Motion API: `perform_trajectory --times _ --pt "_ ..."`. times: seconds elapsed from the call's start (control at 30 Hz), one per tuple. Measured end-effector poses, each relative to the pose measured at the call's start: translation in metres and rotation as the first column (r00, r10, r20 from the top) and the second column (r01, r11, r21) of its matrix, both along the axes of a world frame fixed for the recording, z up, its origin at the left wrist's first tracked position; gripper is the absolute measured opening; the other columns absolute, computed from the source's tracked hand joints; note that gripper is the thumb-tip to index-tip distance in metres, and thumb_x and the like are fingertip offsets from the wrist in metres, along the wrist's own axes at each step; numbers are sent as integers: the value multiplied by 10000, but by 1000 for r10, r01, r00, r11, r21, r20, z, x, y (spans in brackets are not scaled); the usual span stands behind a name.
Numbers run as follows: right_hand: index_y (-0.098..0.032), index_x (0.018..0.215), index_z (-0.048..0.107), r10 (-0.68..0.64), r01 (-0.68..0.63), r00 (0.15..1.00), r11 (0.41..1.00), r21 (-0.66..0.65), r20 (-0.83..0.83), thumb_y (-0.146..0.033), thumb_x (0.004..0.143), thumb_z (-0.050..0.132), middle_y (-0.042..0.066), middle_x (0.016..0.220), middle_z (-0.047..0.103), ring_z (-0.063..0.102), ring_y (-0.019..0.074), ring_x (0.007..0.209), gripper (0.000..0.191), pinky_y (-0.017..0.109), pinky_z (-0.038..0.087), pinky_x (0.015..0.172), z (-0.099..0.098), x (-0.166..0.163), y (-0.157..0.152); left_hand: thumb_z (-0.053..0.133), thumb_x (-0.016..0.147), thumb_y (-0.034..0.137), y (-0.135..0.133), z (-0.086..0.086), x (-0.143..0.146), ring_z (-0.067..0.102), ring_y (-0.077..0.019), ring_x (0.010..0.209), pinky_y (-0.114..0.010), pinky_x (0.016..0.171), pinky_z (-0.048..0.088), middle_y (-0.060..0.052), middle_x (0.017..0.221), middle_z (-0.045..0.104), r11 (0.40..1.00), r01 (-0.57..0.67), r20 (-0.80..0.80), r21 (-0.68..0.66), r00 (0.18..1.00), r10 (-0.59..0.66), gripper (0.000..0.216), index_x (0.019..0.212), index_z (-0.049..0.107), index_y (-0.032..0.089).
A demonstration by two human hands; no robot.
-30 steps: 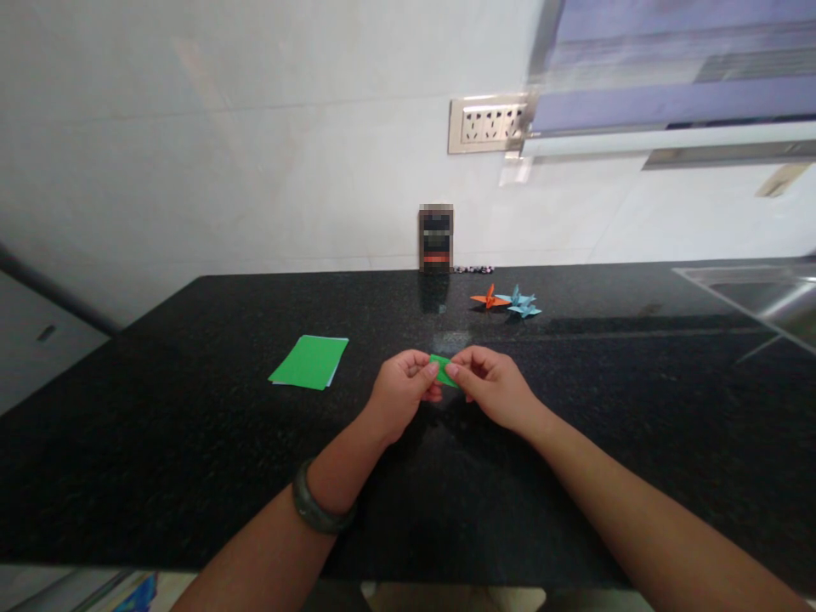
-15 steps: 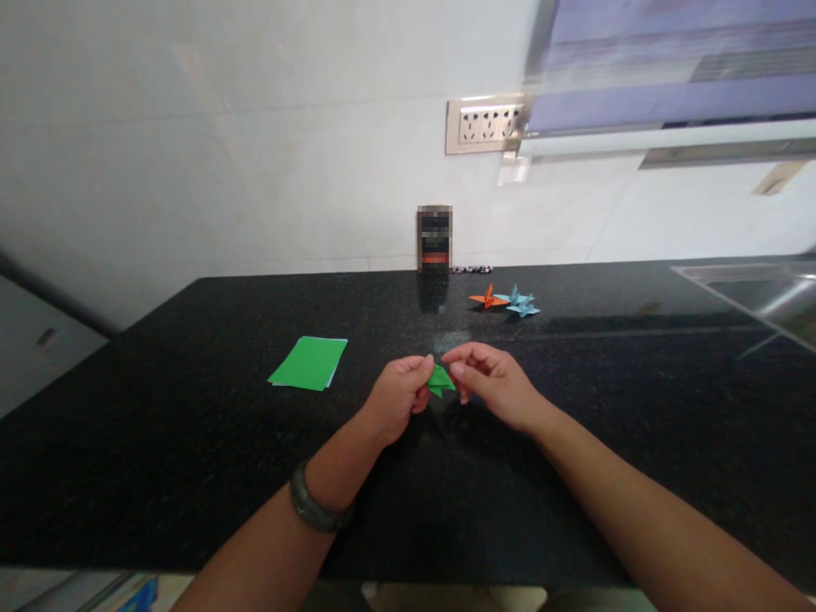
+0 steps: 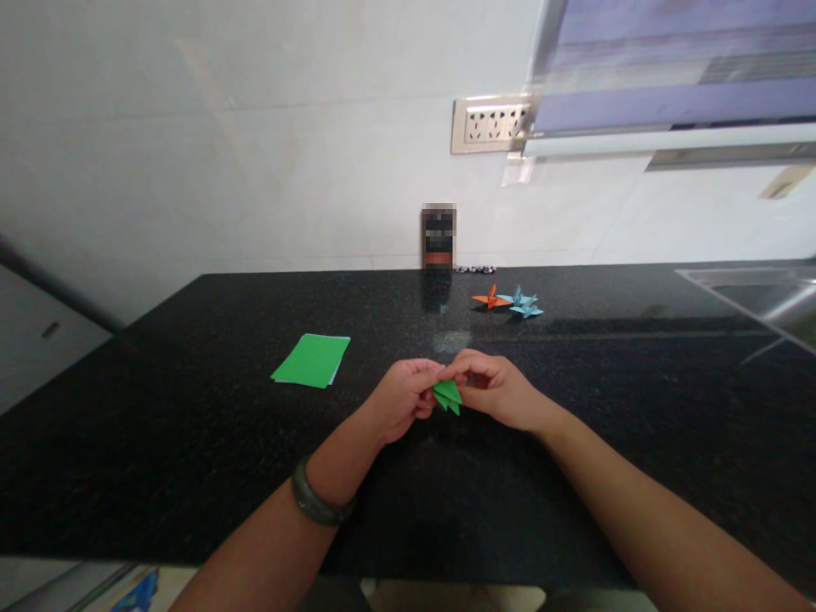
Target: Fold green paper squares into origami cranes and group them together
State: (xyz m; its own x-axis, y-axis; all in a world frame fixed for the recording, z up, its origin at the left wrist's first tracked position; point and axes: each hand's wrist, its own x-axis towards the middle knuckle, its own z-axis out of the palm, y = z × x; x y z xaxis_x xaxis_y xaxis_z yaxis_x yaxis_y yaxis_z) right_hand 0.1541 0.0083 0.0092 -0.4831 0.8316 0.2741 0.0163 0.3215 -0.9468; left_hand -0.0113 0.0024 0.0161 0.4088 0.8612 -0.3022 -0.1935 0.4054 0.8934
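A small folded green paper [image 3: 449, 393] with several pointed flaps is held above the dark counter, its points facing down and right. My left hand [image 3: 408, 395] is closed on its left side, thumb on top and fingers curled beneath. My right hand [image 3: 497, 389] is closed round its upper and right edges, the index finger reaching over the top close to the left thumb. The fingertips hide part of the folds.
A stack of square paper [image 3: 312, 360], green on top, lies to the left. Behind my hands stand an orange paper crane [image 3: 492, 299] and light blue paper cranes [image 3: 525, 306]. A blurred dark box [image 3: 439, 240] leans at the wall beside a beaded strand [image 3: 476, 269]. A sink [image 3: 765, 293] is far right.
The folded green paper has turned, its points now slanting downward. My right hand has moved in from beside it and now grips it together with the left.
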Motion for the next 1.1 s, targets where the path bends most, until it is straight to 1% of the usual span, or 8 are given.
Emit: perform_trajectory --times 0.07,0.2,0.3,0.43,0.6,0.77,0.93,1.1 --pt "-182 866 677 -12 10 999 999 47 42 -222 732 636 -1 757 517 520 90 660 145 225 456 596 1 1 0 644 701 322 0 0 1 313 -18 360 -145 351 205 68 459 406 999 -26 -20 31 999 26 224 675 529 131" --pt "-167 831 667 9 -9 1000 1000 -26 22 -293 783 582 1 749 522 513 81 582 160 220 445 524 6 2 2 634 722 336 0 -2 1 425 -40 405 -160 395 338 30 540 524 997 -7 30 77 1000 5 232 752 546 124" --pt "-152 794 647 -85 86 996 994 -72 18 -338 772 593 -6 685 541 502 83 550 196 224 433 516 6 0 3 674 694 304 0 -4 1 539 -77 515 -188 490 434 -7 637 592 998 34 131 60 991 -41 252 804 543 119" --pt "-164 737 568 -332 327 942 941 -88 -46 -419 776 565 -30 583 513 471 85 492 258 219 397 479 1 -3 2 702 666 227 2 -6 1 570 -86 562 -213 564 477 10 657 596 994 -109 233 -13 966 109 238 766 504 141" --pt "-190 766 517 -303 303 953 953 3 -31 -350 649 707 -44 601 486 437 81 504 274 207 358 459 -4 -8 -2 674 697 231 4 -7 3 556 -71 593 -183 584 458 10 654 578 971 -239 293 20 930 223 196 711 505 133" --pt "-183 817 543 -321 318 943 947 -45 -95 -323 727 619 -35 600 509 460 81 493 183 215 382 460 -2 -10 0 730 613 179 1 -4 5 533 -64 525 -182 524 451 33 592 576 957 -279 208 79 943 258 260 783 540 135" --pt "-172 843 541 -305 291 943 949 -118 -131 -349 735 599 -13 651 554 502 90 515 215 230 435 480 1 -10 3 739 600 181 -2 -2 6 588 -89 565 -212 555 485 -11 647 645 976 -186 122 113 978 172 296 844 587 109" --pt "-197 830 490 -343 347 928 938 1 -147 -299 771 581 -37 632 508 498 89 528 148 224 430 494 -1 -9 2 738 604 219 -2 -1 8 606 -93 556 -214 566 489 -30 655 676 962 -232 69 143 972 224 237 746 584 109"
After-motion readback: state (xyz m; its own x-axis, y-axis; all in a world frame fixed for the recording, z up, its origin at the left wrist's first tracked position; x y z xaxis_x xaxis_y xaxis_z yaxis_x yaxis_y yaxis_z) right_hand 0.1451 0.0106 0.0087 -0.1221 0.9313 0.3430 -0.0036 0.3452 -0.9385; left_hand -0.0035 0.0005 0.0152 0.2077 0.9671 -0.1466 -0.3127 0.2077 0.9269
